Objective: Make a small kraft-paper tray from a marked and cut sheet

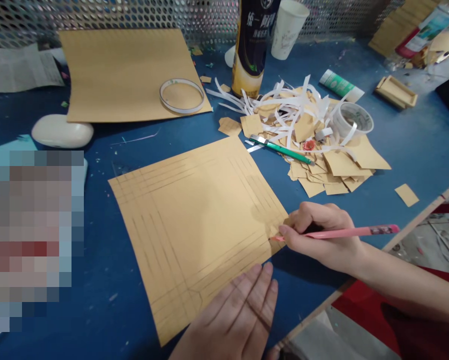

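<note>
A sheet of brown kraft paper (209, 205) lies on the blue table, with several dark ruled lines along its sides and crossing at its corners. My right hand (318, 237) pinches a pink pen (363, 231), its tip touching the sheet near the right corner. Fingers stretched out flat, my left hand (237, 312) rests over the sheet's near edge. Beyond the sheet's far right side lies a green utility knife (280, 149), among paper scraps.
A heap of white strips and kraft scraps (314, 172) surrounds a tape roll (354, 120). Behind stand a tall dark bottle (252, 50) and a paper cup (289, 30). Another kraft sheet (123, 70) carries a ring (164, 102). A white mouse (62, 131) sits left, above a pixelated area.
</note>
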A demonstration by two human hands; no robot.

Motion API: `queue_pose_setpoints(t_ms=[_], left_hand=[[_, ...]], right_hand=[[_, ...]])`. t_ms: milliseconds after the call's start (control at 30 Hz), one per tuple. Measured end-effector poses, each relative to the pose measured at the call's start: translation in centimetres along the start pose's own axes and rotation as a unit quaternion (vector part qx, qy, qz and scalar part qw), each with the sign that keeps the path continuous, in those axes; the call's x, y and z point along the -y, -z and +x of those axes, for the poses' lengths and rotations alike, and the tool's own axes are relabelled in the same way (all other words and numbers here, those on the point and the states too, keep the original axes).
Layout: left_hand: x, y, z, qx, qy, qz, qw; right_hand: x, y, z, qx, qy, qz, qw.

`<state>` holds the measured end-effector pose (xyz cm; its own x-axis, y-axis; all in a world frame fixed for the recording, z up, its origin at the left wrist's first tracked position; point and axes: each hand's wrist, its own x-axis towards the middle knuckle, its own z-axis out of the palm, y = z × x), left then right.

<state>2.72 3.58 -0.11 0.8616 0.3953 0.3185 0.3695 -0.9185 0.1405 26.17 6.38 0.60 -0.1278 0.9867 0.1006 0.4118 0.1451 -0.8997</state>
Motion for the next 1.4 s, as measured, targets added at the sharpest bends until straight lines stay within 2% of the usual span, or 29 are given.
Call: queue_pose_setpoints(t_ms=[133, 333, 467, 700, 867, 1067, 1267, 1400], left_hand=[[0.12, 0.01, 0.00, -0.008, 0.000, -0.003, 1.000], [0.05, 0.03, 0.12, -0.010, 0.002, -0.007, 1.000], [0.00, 0.04, 0.16, -0.007, 0.002, -0.011, 1.000], [0.14, -0.10, 0.12, -0.005, 0.003, -0.010, 1.000], [0.03, -0.04, 0.08, -0.002, 0.004, -0.009, 1.000], [0.01, 0.03, 0.01, 0.005, 0.000, -0.006, 1.000], [-0.01, 0.05, 0.03, 0.001, 0.002, -0.013, 1.000], [0.04, 0.24, 0.13, 0.005, 0.004, -0.013, 1.000]], right_hand=[[0.03, -0.03, 0.04, 0.008, 0.002, 0.000, 1.000], [0.09, 0.05, 0.08, -0.034, -0.012, -0.023, 0.999], [0.16, 0.04, 0.01, -0.007, 0.010, -0.019, 1.000], [0.20, -0.07, 0.04, -0.048, -0.053, 0.001, 0.997], [0.21, 0.08, 0.03, -0.013, -0.029, -0.022, 0.999], [0.46, -0.06, 0.18, -0.063, -0.082, -0.007, 0.995], [0.35, 0.03, 0.04, -0.018, -0.046, -0.031, 0.998], [0.33, -0.02, 0.10, -0.050, -0.071, -0.023, 0.996]])
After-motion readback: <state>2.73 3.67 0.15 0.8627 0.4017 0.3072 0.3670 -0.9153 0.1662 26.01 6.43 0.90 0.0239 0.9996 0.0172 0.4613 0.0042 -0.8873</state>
